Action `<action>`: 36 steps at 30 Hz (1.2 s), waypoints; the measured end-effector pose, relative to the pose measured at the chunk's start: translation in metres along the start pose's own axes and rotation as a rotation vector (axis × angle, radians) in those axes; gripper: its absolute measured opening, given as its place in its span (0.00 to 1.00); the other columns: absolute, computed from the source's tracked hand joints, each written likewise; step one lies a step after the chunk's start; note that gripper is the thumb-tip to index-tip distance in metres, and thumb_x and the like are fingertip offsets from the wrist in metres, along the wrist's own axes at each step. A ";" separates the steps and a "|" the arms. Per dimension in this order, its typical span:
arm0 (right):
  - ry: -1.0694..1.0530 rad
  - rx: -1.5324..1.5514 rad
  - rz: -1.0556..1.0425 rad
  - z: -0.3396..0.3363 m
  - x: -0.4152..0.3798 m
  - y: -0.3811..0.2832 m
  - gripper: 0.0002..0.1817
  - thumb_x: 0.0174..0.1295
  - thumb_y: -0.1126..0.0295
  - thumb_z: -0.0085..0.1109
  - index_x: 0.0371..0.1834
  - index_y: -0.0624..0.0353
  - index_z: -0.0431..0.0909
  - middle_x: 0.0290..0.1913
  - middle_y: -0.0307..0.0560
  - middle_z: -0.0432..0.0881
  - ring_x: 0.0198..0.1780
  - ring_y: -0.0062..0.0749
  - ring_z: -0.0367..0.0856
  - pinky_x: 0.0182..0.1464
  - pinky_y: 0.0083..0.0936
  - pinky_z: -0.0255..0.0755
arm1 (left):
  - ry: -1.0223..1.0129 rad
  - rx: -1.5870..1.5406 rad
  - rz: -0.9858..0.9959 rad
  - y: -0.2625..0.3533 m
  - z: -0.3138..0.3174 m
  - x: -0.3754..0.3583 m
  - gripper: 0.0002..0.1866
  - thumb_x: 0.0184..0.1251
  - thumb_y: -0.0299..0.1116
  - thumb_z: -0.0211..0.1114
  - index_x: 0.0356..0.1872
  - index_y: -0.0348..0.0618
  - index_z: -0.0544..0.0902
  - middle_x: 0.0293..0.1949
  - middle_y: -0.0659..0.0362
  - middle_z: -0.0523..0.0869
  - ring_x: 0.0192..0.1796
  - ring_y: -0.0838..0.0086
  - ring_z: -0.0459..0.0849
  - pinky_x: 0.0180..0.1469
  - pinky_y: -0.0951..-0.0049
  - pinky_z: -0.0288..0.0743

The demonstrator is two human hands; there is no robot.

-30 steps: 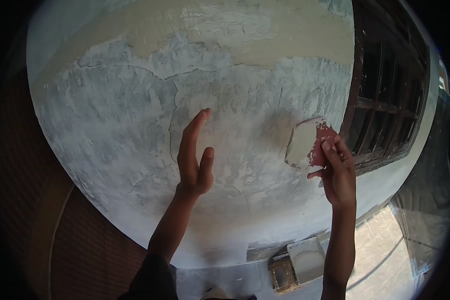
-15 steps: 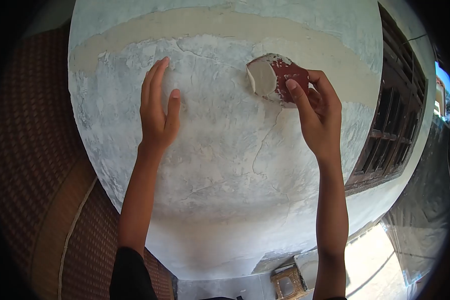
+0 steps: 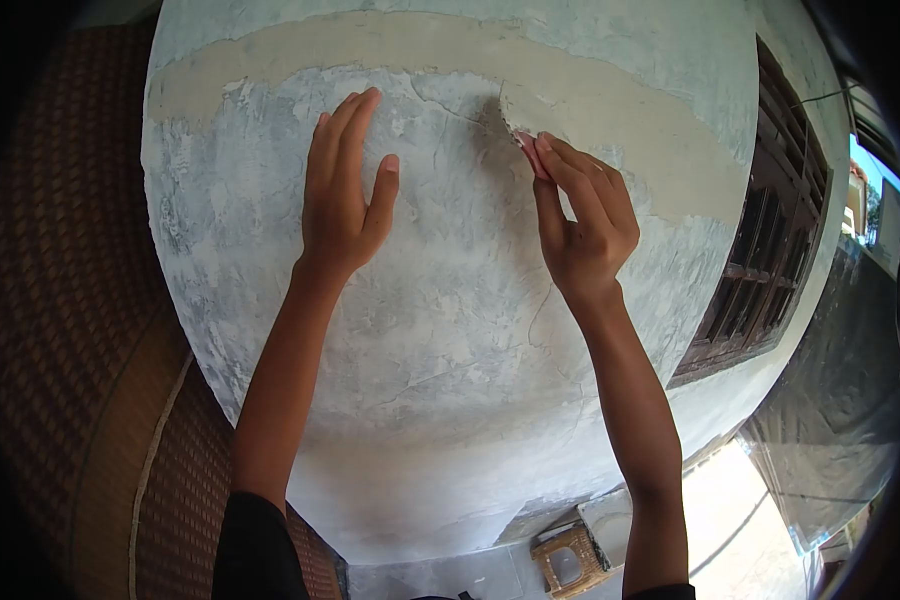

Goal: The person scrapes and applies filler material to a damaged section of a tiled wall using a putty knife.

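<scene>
A whitish, patchy wall (image 3: 440,280) fills the middle of the view, with a beige band of putty (image 3: 370,40) across its upper part. My right hand (image 3: 588,220) pinches a red putty spreader (image 3: 532,158), turned nearly edge-on to me. Its putty-smeared working edge is at the wall, by the lower border of the band. My left hand (image 3: 345,190) is beside it on the left, fingers stretched upward and thumb apart, holding nothing; it overlaps the wall here. A thin crack (image 3: 432,98) runs between the two hands, near the band.
At the right is a dark wooden window (image 3: 770,235) with slats. Brown woven panelling (image 3: 60,260) stands on the left. Low down, a wicker-framed piece (image 3: 568,562) sits by the wall's foot. Dark plastic sheeting (image 3: 820,390) hangs at the far right.
The right hand has moved left and turned the spreader from showing its broad putty-covered face to edge-on against the wall. My left hand has shifted slightly right and up.
</scene>
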State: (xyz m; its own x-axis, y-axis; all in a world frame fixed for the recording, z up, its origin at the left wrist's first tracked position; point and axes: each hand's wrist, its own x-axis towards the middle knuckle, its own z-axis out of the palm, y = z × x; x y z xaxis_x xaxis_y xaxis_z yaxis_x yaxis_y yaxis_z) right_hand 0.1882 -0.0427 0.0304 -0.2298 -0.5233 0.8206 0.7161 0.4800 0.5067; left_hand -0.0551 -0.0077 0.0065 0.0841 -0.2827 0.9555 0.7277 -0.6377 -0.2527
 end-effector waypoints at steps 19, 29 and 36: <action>-0.024 -0.147 -0.009 0.041 -0.029 -0.006 0.18 0.47 0.74 0.76 0.45 0.49 0.90 0.48 0.31 0.90 0.44 0.33 0.82 0.44 0.23 0.77 | -0.019 0.041 0.023 -0.001 -0.002 -0.002 0.28 0.75 0.37 0.55 0.73 0.39 0.67 0.71 0.49 0.73 0.75 0.54 0.69 0.78 0.45 0.53; -0.386 -0.155 0.008 0.016 -0.003 -0.010 0.20 0.43 0.80 0.76 0.43 0.54 0.91 0.53 0.40 0.90 0.48 0.40 0.88 0.52 0.30 0.85 | -0.027 -0.022 0.040 -0.003 -0.004 -0.004 0.27 0.78 0.37 0.53 0.73 0.38 0.68 0.71 0.47 0.73 0.76 0.53 0.68 0.80 0.46 0.49; -0.528 -0.109 0.032 0.009 0.003 -0.014 0.20 0.42 0.82 0.75 0.43 0.57 0.90 0.51 0.43 0.90 0.44 0.40 0.86 0.47 0.29 0.85 | -0.028 0.001 0.043 -0.004 -0.003 -0.005 0.28 0.75 0.39 0.56 0.72 0.40 0.68 0.71 0.48 0.74 0.75 0.54 0.69 0.78 0.44 0.52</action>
State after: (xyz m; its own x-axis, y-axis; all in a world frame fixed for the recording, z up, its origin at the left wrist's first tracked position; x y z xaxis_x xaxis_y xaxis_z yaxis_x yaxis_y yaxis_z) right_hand 0.1719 -0.0451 0.0284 -0.4872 -0.0708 0.8704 0.7857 0.3996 0.4723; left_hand -0.0605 -0.0061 0.0026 0.1344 -0.2900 0.9475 0.7234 -0.6247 -0.2939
